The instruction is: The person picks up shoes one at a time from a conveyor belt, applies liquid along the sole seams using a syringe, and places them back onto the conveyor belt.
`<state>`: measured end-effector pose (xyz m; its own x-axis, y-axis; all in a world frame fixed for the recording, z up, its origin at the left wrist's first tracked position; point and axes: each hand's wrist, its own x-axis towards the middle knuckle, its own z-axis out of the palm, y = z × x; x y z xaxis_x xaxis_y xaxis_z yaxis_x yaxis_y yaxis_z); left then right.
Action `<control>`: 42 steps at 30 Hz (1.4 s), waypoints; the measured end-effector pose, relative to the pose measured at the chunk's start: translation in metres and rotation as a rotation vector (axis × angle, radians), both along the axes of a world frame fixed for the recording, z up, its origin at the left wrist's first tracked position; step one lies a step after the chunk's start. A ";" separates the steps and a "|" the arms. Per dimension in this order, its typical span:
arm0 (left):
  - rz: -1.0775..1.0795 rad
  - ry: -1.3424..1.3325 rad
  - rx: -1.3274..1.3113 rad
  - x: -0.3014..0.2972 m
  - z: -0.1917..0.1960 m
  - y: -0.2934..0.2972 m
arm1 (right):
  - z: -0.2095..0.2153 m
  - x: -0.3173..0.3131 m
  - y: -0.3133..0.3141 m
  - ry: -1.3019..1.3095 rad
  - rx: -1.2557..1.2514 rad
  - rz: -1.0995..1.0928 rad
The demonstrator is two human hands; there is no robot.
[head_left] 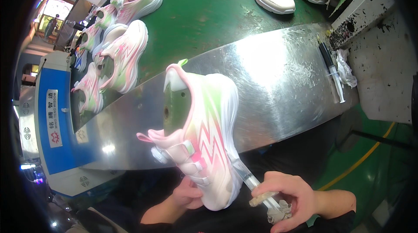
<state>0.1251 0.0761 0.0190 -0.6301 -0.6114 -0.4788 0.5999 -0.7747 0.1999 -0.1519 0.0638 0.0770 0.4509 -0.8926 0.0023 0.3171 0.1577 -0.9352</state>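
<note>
Now a pink, white and green sneaker [204, 137] is being treated with a syringe [252, 180].

It is held by its toe over the steel surface [278, 80] edge in the left hand [188, 194]; the right hand [289, 198] is closed around syringe and rag [281, 213], tip at the sole. Further sneakers [119, 58] wait on the green belt [204, 10]; how much is done cannot be told.

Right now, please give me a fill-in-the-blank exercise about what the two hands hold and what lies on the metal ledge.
1. The left hand holds a pink, white and green ____.
2. The right hand presses a clear ____ against the sole, with a rag in the same hand.
3. A second syringe lies on the ____ ledge.
4. More shoes rest on the ____ belt.

Missing words: shoe; syringe; metal; green
</note>
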 end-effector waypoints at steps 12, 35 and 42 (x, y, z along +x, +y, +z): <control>-0.304 0.281 0.128 -0.051 -0.014 -0.026 | 0.050 -0.044 0.024 0.183 -0.091 0.056; -0.153 0.199 0.004 -0.138 0.003 -0.069 | 0.068 -0.058 0.044 0.582 -0.548 -0.152; -0.198 0.366 -0.088 -0.136 -0.019 -0.067 | 0.063 -0.051 0.044 0.852 -0.625 -0.119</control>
<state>-0.0107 0.0094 -0.0001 -0.8584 -0.4896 -0.1532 0.4845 -0.8719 0.0719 -0.2025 0.1074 0.1395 0.4296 -0.8806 0.2002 -0.4986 -0.4161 -0.7604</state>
